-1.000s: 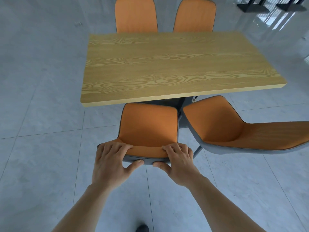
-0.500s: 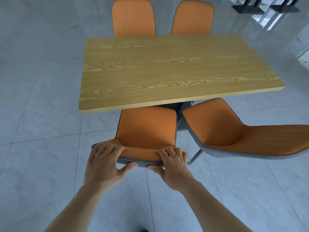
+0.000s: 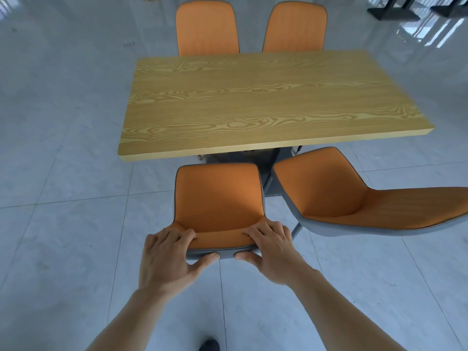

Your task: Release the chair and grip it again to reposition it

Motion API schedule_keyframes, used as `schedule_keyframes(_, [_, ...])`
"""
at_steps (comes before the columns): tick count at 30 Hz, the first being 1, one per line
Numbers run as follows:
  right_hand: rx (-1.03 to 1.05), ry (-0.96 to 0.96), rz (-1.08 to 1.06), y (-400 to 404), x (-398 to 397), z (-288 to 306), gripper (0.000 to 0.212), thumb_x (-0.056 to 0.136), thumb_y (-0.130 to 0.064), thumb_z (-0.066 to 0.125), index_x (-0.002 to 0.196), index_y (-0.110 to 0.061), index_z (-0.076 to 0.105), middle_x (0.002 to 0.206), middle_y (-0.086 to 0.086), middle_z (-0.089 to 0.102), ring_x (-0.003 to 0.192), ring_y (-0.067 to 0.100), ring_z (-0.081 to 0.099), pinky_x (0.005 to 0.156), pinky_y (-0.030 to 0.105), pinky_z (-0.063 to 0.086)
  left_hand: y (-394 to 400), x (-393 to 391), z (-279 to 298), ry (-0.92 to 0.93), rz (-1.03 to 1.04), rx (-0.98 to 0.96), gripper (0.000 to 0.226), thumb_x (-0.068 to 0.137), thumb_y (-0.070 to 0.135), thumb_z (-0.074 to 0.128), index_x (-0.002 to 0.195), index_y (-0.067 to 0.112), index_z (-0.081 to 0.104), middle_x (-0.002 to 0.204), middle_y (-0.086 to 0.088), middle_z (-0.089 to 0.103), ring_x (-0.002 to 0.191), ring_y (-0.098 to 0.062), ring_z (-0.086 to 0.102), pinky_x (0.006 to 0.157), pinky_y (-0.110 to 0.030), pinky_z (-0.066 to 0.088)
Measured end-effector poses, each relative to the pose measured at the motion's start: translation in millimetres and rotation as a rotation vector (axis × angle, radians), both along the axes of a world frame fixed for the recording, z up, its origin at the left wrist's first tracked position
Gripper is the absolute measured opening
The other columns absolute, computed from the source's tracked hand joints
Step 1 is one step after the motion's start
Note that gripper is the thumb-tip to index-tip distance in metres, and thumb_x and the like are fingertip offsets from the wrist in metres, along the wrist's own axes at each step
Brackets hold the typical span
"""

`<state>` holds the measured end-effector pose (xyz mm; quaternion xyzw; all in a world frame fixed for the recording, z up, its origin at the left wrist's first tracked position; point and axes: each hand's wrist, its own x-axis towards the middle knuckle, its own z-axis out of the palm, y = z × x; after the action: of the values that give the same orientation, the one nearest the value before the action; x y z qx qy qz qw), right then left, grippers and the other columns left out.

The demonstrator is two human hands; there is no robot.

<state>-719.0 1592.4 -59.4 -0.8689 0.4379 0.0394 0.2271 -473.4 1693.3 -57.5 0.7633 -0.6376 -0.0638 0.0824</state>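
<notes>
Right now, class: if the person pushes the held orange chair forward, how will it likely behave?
The orange chair probably moves as one stiff piece: its moulded shell looks rigid. On glossy floor tiles it likely slides easily. Gripped high on the backrest by both hands, it might tip.

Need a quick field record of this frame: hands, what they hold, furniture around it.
left hand: grips the top edge of the near chair's backrest, fingers over the front, thumb on the grey back
right hand: grips the same edge, same way
near chair: orange seat, grey shell, front tucked under the table edge
table: wood-grain top, rectangular
angled chair: to the right of the near chair, turned sideways
far chairs: and, side by side behind the table
floor: pale glossy tiles
shoe: dark toe at the bottom edge
</notes>
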Motion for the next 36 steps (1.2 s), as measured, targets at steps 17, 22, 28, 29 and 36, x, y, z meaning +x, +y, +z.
schedule_keyframes(17, [-0.108,-0.058,-0.015,-24.2,-0.5,0.3,0.084,0.087,-0.089,0.02,0.139,-0.033,0.053,0.131,-0.012,0.054,0.124,0.024,0.044,0.108,0.047,0.035,-22.3,0.3,-6.2,0.176,0.037,-0.138,0.059,0.078,0.088,0.049,0.108,0.04,0.067,0.108,0.021,0.062,0.113,-0.019,0.052,0.098,-0.043,0.035])
schedule_keyframes(22, [-0.095,-0.083,-0.022,-11.4,9.7,-3.4,0.079,0.088,-0.089,0.025,0.134,-0.032,0.055,0.125,-0.012,0.056,0.121,0.024,0.047,0.109,0.046,0.034,-15.5,15.3,-8.4,0.184,0.002,-0.096,0.063,0.077,0.093,0.043,0.108,0.042,0.065,0.112,0.021,0.06,0.115,-0.018,0.051,0.098,-0.045,0.037])
schedule_keyframes(28, [-0.104,-0.137,-0.019,2.5,18.2,-8.9,0.072,0.09,-0.087,0.029,0.129,-0.032,0.056,0.124,-0.011,0.056,0.119,0.023,0.048,0.105,0.047,0.037,-5.5,26.5,-8.1,0.181,-0.011,-0.048,0.065,0.077,0.095,0.043,0.111,0.044,0.064,0.111,0.023,0.061,0.116,-0.015,0.052,0.099,-0.044,0.038])
schedule_keyframes(29, [-0.096,-0.129,-0.012,0.9,17.4,-8.0,0.075,0.089,-0.088,0.026,0.13,-0.033,0.055,0.125,-0.011,0.055,0.12,0.023,0.047,0.106,0.047,0.036,-5.7,25.2,-7.9,0.179,-0.008,-0.053,0.065,0.077,0.094,0.043,0.111,0.043,0.064,0.111,0.022,0.061,0.116,-0.015,0.052,0.098,-0.043,0.038])
schedule_keyframes(36, [-0.064,-0.078,0.011,-3.7,7.2,-5.7,0.077,0.087,-0.088,0.023,0.136,-0.035,0.05,0.131,-0.014,0.051,0.125,0.021,0.043,0.108,0.046,0.034,-4.3,11.5,-7.5,0.196,0.016,-0.103,0.062,0.077,0.092,0.047,0.107,0.041,0.065,0.108,0.021,0.063,0.112,-0.017,0.054,0.094,-0.04,0.036])
